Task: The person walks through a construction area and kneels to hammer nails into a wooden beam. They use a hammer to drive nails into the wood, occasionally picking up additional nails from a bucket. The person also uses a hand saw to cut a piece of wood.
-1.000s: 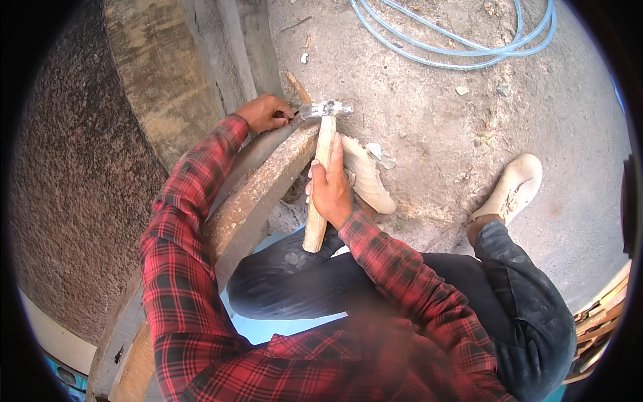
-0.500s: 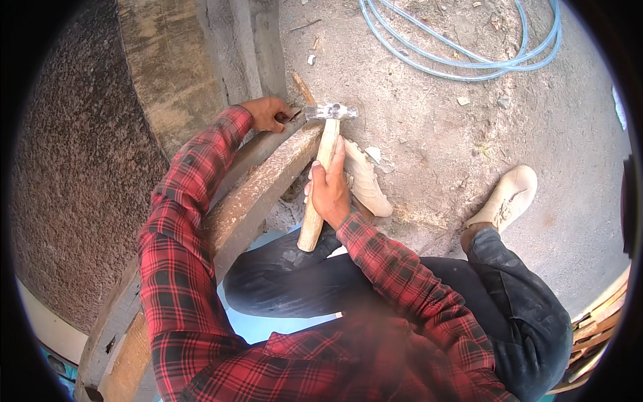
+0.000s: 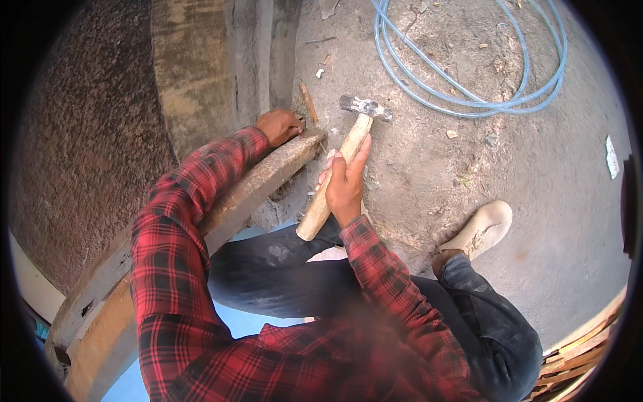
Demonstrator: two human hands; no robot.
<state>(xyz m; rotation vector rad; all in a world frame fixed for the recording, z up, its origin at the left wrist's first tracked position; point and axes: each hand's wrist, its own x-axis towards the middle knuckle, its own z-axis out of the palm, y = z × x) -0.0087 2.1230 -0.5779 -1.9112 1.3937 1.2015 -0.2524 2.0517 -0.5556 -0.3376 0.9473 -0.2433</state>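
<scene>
My right hand (image 3: 344, 187) is wrapped around the pale wooden handle of a hammer (image 3: 354, 139). Its metal head points away from me, over the ground to the right of the beam's far end and apart from it. A weathered wooden beam (image 3: 264, 173) runs from the lower left up to the middle. At that beam's far end, my left hand (image 3: 280, 127) is closed with its fingers curled down against the wood. Whatever lies between those fingers is hidden. A thin stick of wood (image 3: 309, 102) is just beyond the left hand.
A concrete post (image 3: 194, 74) and a dark rough surface (image 3: 100, 134) border the left side. Coiled clear blue hose (image 3: 469, 104) lies on the ground ahead. My beige shoe (image 3: 492, 228) is planted at the right. Stacked wood strips (image 3: 576, 362) show at the lower right.
The hammer has moved right, away from the beam's end, and its head has tilted. My left hand has turned over, hiding the thin dark thing seen at its fingertips. The whole view has shifted.
</scene>
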